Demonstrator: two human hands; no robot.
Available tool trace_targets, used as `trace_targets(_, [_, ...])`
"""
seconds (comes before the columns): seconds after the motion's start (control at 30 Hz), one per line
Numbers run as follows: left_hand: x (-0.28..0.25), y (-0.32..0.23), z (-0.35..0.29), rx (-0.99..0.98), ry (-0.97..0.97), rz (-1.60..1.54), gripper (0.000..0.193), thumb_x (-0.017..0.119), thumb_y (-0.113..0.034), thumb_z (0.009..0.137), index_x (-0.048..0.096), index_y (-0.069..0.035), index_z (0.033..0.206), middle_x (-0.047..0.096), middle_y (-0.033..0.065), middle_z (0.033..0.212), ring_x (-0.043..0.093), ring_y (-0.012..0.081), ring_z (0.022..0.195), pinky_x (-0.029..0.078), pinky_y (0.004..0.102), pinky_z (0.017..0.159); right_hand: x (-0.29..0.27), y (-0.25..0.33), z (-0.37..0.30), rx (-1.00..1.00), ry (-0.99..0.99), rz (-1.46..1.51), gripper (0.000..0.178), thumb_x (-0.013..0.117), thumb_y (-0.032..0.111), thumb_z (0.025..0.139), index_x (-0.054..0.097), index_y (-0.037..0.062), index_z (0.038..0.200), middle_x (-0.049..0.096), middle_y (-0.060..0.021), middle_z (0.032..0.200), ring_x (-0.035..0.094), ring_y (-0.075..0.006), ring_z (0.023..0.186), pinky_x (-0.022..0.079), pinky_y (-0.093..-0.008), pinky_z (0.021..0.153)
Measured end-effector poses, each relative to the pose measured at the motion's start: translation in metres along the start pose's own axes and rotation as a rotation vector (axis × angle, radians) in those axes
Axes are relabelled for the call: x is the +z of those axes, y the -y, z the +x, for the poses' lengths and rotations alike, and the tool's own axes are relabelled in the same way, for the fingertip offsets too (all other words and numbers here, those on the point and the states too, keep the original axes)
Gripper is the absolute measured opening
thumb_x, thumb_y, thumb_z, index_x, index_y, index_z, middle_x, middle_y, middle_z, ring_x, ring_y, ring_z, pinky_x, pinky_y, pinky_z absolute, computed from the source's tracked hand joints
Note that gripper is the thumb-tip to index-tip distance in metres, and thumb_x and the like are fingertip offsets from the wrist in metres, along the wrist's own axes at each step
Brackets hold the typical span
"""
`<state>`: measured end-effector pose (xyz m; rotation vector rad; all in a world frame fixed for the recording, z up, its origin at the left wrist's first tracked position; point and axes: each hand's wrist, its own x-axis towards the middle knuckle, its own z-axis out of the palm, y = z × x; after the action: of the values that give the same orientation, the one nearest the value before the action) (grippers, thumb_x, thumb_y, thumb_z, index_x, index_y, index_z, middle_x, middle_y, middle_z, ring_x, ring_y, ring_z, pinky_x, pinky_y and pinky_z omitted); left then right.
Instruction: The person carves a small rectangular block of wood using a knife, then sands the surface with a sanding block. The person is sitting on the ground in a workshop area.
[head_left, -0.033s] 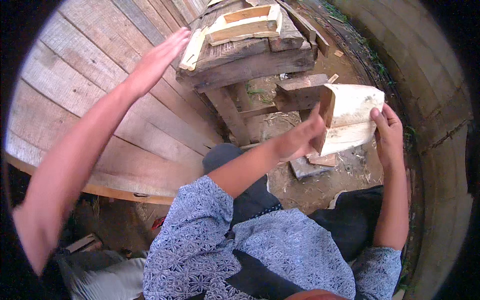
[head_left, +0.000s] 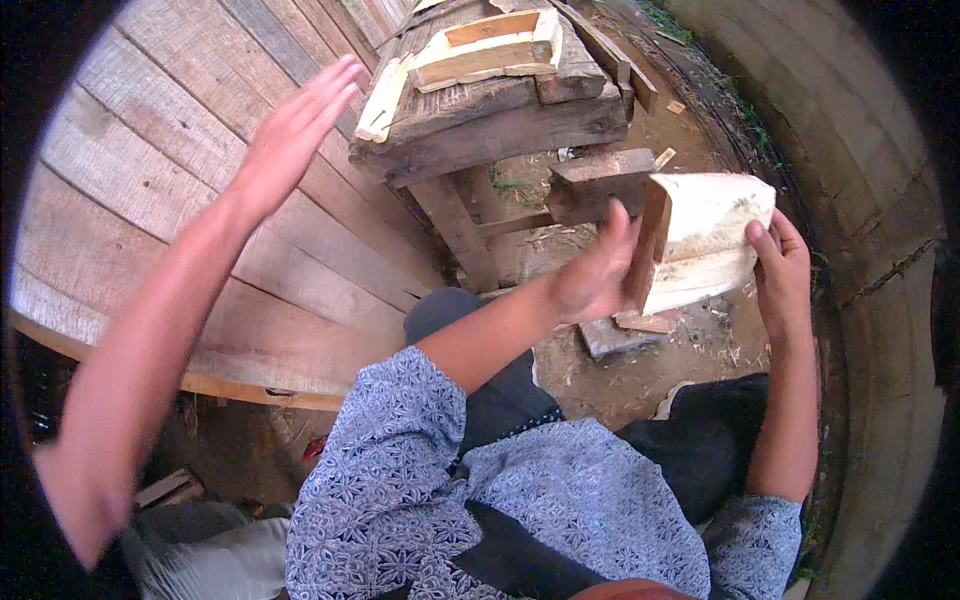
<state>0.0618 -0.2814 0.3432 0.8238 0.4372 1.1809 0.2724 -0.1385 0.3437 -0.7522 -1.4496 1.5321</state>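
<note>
I hold a pale wooden box [head_left: 705, 240], open on one side, in front of my knees. My left hand [head_left: 595, 275] grips its left edge and my right hand [head_left: 780, 265] grips its right edge. Another person's bare arm reaches in from the lower left. That person's hand [head_left: 295, 130] is open and raised over the weathered planks, touching nothing that I can see.
A rough dark wooden bench [head_left: 500, 120] stands ahead with a pale wooden frame [head_left: 490, 45] on top. A dark wood block [head_left: 600, 180] juts out behind the box. Grey planks [head_left: 150, 200] fill the left. A curved concrete wall [head_left: 860, 150] runs along the right, and wood scraps [head_left: 615, 335] lie on the dirt.
</note>
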Motion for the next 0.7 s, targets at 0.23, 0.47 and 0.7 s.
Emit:
trace_targets(0.23, [-0.014, 0.018, 0.013, -0.346, 0.13, -0.018, 0.106, 0.028, -0.09, 0.076, 0.039, -0.012, 0.147, 0.058, 0.0162, 0.129, 0.065, 0.0349, 0.105, 0.054, 0.0469, 0.086, -0.024, 0.024, -0.023, -0.027, 0.158, -0.332, 0.058, 0.081, 0.01, 0.072, 0.06, -0.0028, 0.124, 0.066, -0.0098, 0.116, 0.061, -0.0199, 0.109, 0.045, -0.0334, 0.099])
trace_targets(0.47, [-0.011, 0.024, 0.003, -0.236, 0.117, 0.059, 0.1, 0.061, -0.073, 0.077, 0.033, -0.007, 0.147, 0.055, 0.0136, 0.12, 0.06, 0.0223, 0.105, 0.051, 0.0347, 0.084, -0.008, 0.033, -0.03, -0.036, 0.209, -0.355, 0.07, 0.084, 0.004, 0.068, 0.056, -0.0025, 0.132, 0.062, -0.012, 0.126, 0.058, -0.0218, 0.118, 0.042, -0.0359, 0.105])
trace_targets(0.7, [-0.008, 0.011, 0.009, -0.079, -0.131, -0.044, 0.088, 0.062, -0.047, 0.078, 0.03, -0.005, 0.149, 0.054, 0.0149, 0.126, 0.059, 0.0219, 0.109, 0.05, 0.0346, 0.089, 0.0, 0.025, -0.001, -0.034, -0.05, -0.265, 0.04, 0.053, 0.017, 0.102, 0.051, 0.003, 0.139, 0.057, -0.0116, 0.134, 0.056, -0.0186, 0.122, 0.046, -0.0317, 0.101])
